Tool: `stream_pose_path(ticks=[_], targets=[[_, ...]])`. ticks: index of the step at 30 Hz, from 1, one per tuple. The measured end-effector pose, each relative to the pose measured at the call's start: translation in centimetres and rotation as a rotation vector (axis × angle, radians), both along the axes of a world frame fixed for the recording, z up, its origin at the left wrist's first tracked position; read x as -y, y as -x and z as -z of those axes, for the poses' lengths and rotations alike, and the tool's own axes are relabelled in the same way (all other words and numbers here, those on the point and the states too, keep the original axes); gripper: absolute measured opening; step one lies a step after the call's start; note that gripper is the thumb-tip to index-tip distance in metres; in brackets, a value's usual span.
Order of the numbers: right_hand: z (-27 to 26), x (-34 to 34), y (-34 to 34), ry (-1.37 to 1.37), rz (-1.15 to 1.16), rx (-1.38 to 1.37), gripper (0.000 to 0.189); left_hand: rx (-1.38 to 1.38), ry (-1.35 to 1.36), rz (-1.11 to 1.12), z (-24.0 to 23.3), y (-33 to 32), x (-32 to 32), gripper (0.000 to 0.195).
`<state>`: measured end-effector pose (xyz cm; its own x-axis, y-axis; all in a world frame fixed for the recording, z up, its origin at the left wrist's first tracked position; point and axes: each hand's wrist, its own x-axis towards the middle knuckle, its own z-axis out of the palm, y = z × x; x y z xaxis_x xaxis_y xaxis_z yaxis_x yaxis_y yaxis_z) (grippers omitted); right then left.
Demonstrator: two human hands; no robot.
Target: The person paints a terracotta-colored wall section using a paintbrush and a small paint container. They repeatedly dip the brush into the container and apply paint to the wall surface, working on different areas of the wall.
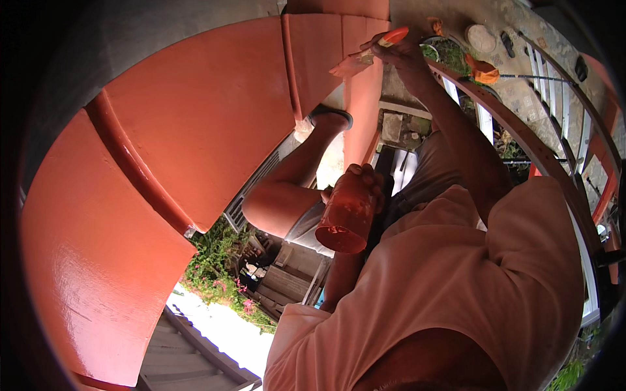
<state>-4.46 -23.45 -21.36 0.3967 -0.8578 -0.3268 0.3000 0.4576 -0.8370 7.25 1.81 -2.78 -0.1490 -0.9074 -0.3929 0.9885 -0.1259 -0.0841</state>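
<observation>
My right hand (398, 54) grips a paintbrush (367, 57) with an orange-red handle end and paint-coated bristles. The bristles lie against or just in front of an orange-red painted surface (313, 58); I cannot tell whether they touch. Lower down, close to my body, my left hand (367, 178) holds a cylindrical container (348, 210) smeared with orange-red paint. Its wide end faces the camera, and paint shows around it. A large painted panel (210, 107) spreads to the left, with a raised moulding (142, 156) between it and a glossy lower panel (93, 264).
My bent leg (283, 195) reaches towards the painted surface, its sandalled foot near the base. A curved railing (528, 132) with white balusters runs along the right. Flowering plants (220, 278), wooden boards (288, 276) and a roof (186, 359) appear below left. An orange cloth-like item (483, 71) lies beyond the railing.
</observation>
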Motion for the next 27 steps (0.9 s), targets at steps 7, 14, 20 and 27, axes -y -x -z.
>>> stream_pose_path(ticks=[7, 14, 20, 27], targets=[[-0.7, -4.2, -1.8, -0.342, 0.02, 0.197, 0.021, 0.017, -0.024, -0.004, -0.8, 0.6, 0.0, 0.076], [0.1, -6.3, -5.2, -0.435, -0.023, 0.342, 0.021, 0.071, -0.021, -0.023, -0.5, 0.9, -0.5, 0.073], [0.1, -5.3, -8.9, -0.525, -0.035, 0.41, 0.027, 0.068, -0.021, -0.037, -0.9, 1.3, -0.4, 0.072], [1.2, -2.6, -10.1, -0.393, -0.005, 0.454, 0.025, 0.09, -0.003, -0.017, -0.9, 1.2, 0.0, 0.072]])
